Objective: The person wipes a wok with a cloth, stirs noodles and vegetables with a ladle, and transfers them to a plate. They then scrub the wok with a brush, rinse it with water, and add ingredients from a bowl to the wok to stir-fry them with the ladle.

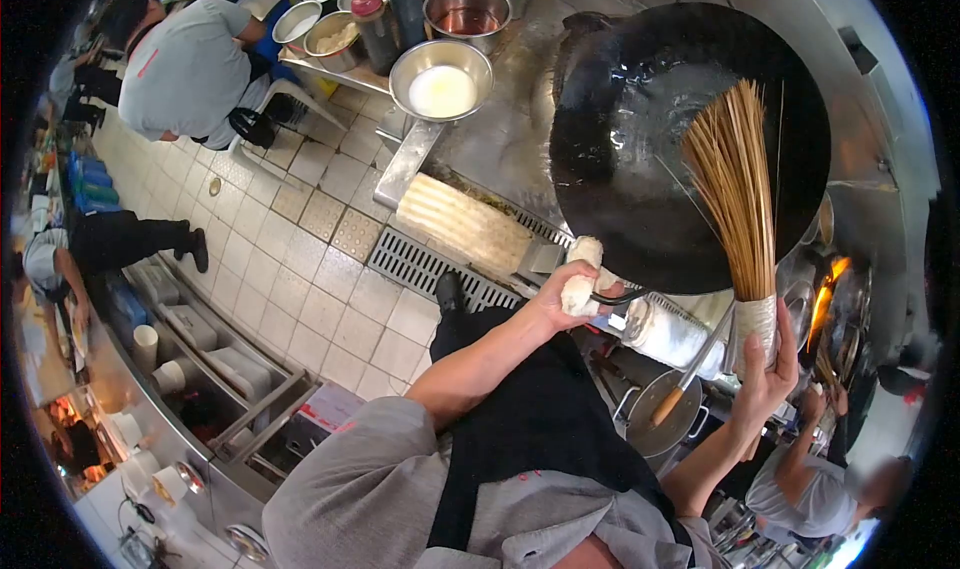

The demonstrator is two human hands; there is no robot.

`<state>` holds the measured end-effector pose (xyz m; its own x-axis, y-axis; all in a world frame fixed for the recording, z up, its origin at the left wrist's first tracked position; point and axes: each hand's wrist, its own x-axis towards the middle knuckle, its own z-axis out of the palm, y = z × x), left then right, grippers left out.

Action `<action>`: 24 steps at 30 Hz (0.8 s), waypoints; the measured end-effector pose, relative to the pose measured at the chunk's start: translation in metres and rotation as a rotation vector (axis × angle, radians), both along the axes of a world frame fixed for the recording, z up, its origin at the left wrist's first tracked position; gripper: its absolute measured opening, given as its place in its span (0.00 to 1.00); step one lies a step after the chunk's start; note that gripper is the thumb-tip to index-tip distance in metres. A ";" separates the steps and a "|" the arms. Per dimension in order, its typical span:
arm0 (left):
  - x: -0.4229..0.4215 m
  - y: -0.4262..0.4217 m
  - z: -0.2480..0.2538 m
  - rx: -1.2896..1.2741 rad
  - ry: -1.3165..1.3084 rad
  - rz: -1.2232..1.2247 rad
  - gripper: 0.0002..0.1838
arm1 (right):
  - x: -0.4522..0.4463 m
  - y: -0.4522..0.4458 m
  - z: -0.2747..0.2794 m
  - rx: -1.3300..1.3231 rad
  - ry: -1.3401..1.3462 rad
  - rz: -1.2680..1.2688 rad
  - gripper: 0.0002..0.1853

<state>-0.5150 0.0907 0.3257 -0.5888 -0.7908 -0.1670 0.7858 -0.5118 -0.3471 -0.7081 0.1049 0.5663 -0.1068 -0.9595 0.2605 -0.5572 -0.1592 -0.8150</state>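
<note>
A large black wok (625,194) sits on the stove with a little liquid shining in it. My left hand (572,297) is closed around the wok's handle, with a white cloth (584,254) bunched in the grip. My right hand (768,374) grips the wrapped white base of a bamboo wok brush (735,184). The brush's long bristles fan out over the right side of the wok. Between my hands, beside the wok, lies a rolled white cloth (672,339). A wooden-handled utensil (668,407) leans over a metal pot (640,431) below it.
Metal bowls, one with white contents (442,91), and squeeze bottles (375,31) stand at upper left. Flames (825,299) burn at right, near another person (810,494). A person in grey (185,74) sits at left. A floor grate (405,262) lies near my foot.
</note>
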 end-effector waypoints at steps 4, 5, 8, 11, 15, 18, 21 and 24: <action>0.000 0.000 -0.007 -0.100 0.081 -0.003 0.18 | 0.008 0.003 0.000 -0.002 -0.033 0.018 0.27; 0.000 0.000 -0.008 -0.087 0.049 -0.003 0.18 | 0.009 0.004 -0.001 -0.008 -0.035 0.015 0.27; 0.000 0.001 -0.010 -0.057 -0.006 -0.026 0.16 | 0.008 0.005 -0.001 -0.004 -0.041 0.020 0.27; -0.004 -0.001 -0.017 -0.088 0.009 -0.048 0.19 | -0.002 0.004 -0.008 0.034 -0.085 -0.006 0.28; 0.009 -0.009 0.024 -0.010 -0.435 -0.046 0.15 | -0.038 0.002 -0.043 0.025 -0.256 -0.136 0.28; 0.009 -0.033 0.037 0.055 -0.671 -0.035 0.14 | -0.062 0.023 -0.085 0.003 -0.563 -0.335 0.26; 0.004 -0.061 0.007 -0.015 -0.803 0.003 0.08 | -0.072 0.049 -0.128 0.019 -0.719 -0.527 0.24; 0.001 -0.087 0.019 -0.025 -0.872 -0.038 0.03 | -0.084 0.056 -0.173 0.168 -0.697 -0.599 0.24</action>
